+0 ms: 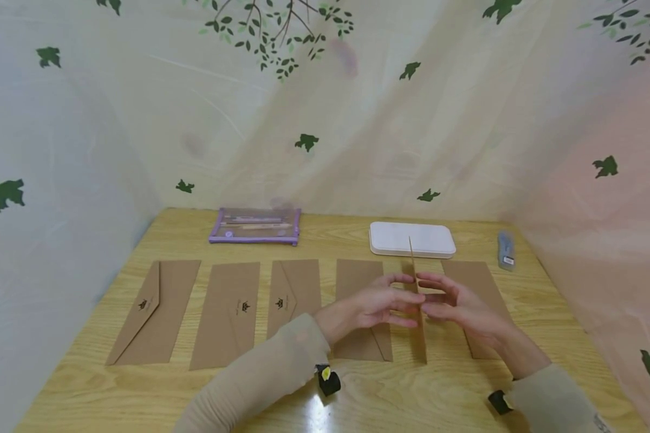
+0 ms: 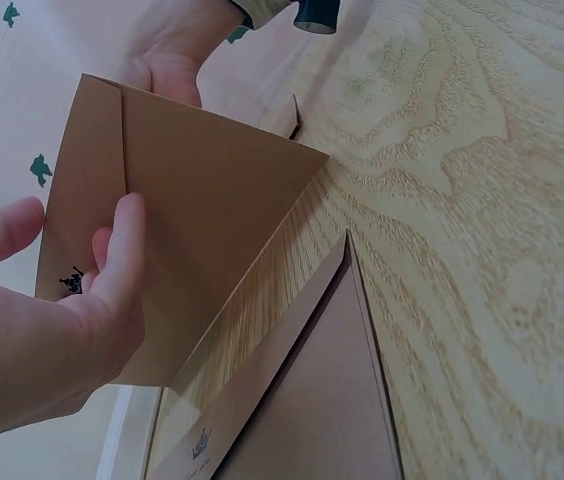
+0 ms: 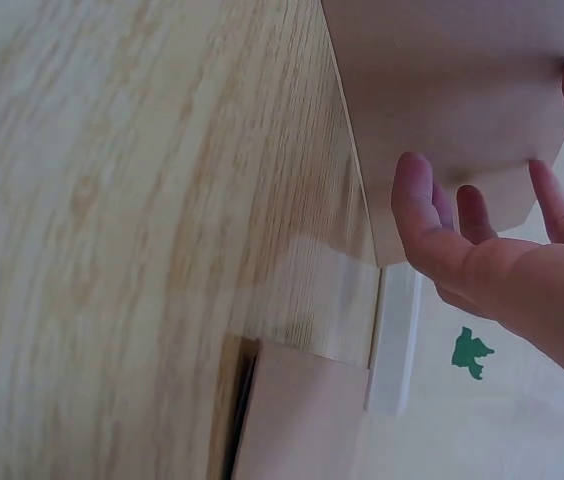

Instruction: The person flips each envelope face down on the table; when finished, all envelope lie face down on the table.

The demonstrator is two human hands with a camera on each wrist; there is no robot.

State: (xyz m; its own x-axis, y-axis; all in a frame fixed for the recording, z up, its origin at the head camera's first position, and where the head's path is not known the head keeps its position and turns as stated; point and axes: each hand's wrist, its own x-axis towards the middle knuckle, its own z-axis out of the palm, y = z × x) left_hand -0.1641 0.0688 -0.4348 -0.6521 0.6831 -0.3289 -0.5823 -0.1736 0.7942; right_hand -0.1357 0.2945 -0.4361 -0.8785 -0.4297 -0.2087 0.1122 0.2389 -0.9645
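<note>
Both hands are at a brown paper envelope (image 1: 419, 337) that stands on its long edge above the wood table. The left hand (image 1: 381, 305) pinches its upper edge; in the left wrist view the fingers (image 2: 127, 235) lie against the flap side, near a small black crown print. On the opposite face, the right hand (image 1: 460, 300) touches the paper with loosely bent fingertips (image 3: 414, 175). Under the left hand lies another envelope (image 1: 357, 276), and one more envelope (image 1: 473, 279) lies partly hidden under the right hand.
Several envelopes lie in a row to the left, among them a flap-up envelope (image 1: 168, 319). Behind stand a purple-edged pencil pouch (image 1: 254, 227), a white case (image 1: 390, 237) and a small grey-blue item (image 1: 506, 249). A leaf-printed curtain (image 1: 314, 174) encloses the table.
</note>
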